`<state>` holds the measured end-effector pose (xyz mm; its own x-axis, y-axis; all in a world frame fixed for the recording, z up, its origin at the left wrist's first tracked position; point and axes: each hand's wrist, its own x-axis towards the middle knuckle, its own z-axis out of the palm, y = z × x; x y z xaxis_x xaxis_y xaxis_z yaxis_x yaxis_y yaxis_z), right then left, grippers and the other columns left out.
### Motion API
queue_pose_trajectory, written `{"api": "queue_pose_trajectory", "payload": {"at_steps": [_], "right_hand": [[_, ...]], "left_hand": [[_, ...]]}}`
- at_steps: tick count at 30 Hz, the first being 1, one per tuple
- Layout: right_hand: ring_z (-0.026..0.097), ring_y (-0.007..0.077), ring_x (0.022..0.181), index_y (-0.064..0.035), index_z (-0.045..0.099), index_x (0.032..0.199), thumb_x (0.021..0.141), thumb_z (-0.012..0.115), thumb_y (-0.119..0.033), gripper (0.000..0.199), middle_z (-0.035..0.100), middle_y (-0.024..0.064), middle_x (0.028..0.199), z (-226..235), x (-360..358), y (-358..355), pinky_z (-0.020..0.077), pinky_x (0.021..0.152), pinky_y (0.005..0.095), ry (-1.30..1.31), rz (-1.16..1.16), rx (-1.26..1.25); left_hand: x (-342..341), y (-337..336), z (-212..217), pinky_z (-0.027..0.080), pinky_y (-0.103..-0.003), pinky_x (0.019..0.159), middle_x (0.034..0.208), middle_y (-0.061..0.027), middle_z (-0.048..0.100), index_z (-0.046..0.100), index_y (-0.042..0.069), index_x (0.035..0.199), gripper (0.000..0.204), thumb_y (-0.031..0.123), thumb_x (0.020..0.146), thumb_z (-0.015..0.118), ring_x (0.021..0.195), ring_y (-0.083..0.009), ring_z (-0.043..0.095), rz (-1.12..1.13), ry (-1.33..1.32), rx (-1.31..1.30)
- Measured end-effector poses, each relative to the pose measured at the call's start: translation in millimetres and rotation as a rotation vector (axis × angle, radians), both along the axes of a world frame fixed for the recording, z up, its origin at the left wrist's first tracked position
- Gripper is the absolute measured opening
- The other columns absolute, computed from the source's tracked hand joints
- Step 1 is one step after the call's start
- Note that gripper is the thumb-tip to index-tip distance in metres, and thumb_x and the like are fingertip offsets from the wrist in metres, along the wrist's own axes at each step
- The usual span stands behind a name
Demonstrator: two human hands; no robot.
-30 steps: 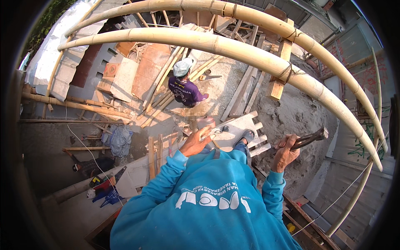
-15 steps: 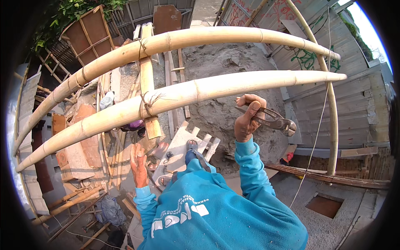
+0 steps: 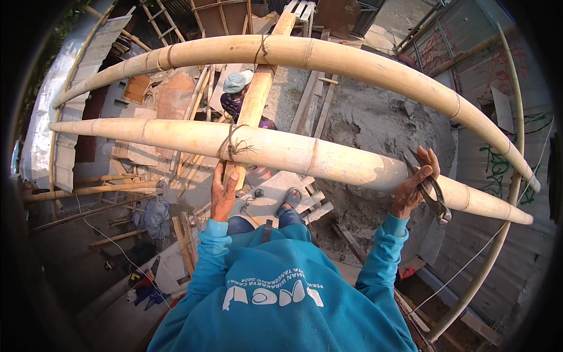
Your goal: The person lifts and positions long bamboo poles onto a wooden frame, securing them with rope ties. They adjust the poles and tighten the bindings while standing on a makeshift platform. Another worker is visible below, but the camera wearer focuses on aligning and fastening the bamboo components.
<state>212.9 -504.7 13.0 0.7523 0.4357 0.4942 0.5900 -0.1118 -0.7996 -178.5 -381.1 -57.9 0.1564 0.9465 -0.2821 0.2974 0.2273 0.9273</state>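
In my right hand [image 3: 410, 190] are metal pincers [image 3: 433, 190], their rounded jaws pointing down past the near bamboo pole [image 3: 328, 158]. The hand is at the pole's lower edge. My left hand [image 3: 222, 196] is closed around the lower end of a wooden plank [image 3: 236, 171], its fingertips against the pole's underside. Just above the left hand, a dark tie [image 3: 227, 146] wraps the pole where it crosses the plank, its loose strands sticking out to the right. Another tie [image 3: 262, 50] binds the far bamboo pole [image 3: 352, 60] to the same plank.
Below, a person in a pale cap [image 3: 237, 81] sits partly behind the plank. My sandaled foot [image 3: 291, 198] stands on a board. A thinner upright pole [image 3: 504, 234] crosses both bamboo ends at right, before metal sheeting [image 3: 498, 193]. Grey sand [image 3: 381, 117] lies beyond the near pole.
My view has shifted, so the poles sit differently. The left hand has gone from open below the pole to the plank's end. The right hand has come to the pole, still holding the pincers.
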Motion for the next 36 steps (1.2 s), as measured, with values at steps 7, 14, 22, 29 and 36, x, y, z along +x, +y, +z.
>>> {"api": "queue_pose_trajectory", "payload": {"at_steps": [7,14,22,29,36], "right_hand": [[0.058,0.0259,0.113,-0.0020,0.047,0.132,0.106,0.028,-0.046,0.055,0.062,0.0176,0.118,3,-2,4,0.0461,0.095,0.0392,0.055,0.003,-0.036],[0.059,0.0261,0.111,0.0031,0.048,0.129,0.107,0.026,-0.043,0.055,0.062,0.0181,0.116,3,-7,7,0.0471,0.095,0.0400,0.042,-0.068,-0.063],[0.060,0.0280,0.107,0.0046,0.050,0.125,0.107,0.025,-0.042,0.055,0.061,0.0189,0.115,7,-12,13,0.0517,0.090,0.0396,0.046,-0.094,-0.161],[0.060,0.0281,0.109,0.0052,0.054,0.119,0.106,0.029,-0.046,0.059,0.064,0.0182,0.112,1,-3,14,0.0449,0.099,0.0433,-0.075,-0.047,-0.187],[0.061,0.0306,0.110,0.0072,0.052,0.124,0.105,0.030,-0.052,0.066,0.064,0.0218,0.117,-2,8,15,0.0464,0.101,0.0427,-0.075,-0.059,-0.275]], "left_hand": [[-6,3,-22,0.041,-0.037,0.105,0.139,-0.0237,0.047,0.034,-0.008,0.145,0.103,0.065,0.081,0.067,0.127,-0.0314,0.048,0.039,0.108,-0.077],[-19,9,-35,0.040,-0.039,0.108,0.141,-0.0199,0.049,0.029,0.000,0.150,0.096,0.074,0.091,0.041,0.127,-0.0283,0.051,0.304,-0.314,-0.334],[-45,48,-136,0.050,-0.041,0.084,0.114,-0.0195,0.061,0.009,0.006,0.154,0.083,0.047,0.091,0.045,0.095,-0.0293,0.061,0.268,-0.298,-0.597],[-32,128,-252,0.059,-0.042,0.059,0.086,-0.0190,0.074,-0.010,0.010,0.155,0.087,0.020,0.092,0.048,0.063,-0.0294,0.071,0.062,0.201,-0.637],[-52,143,-309,0.058,-0.040,0.060,0.088,-0.0188,0.073,-0.005,0.003,0.155,0.084,0.020,0.093,0.050,0.064,-0.0275,0.071,-0.012,0.406,-0.633]]}}
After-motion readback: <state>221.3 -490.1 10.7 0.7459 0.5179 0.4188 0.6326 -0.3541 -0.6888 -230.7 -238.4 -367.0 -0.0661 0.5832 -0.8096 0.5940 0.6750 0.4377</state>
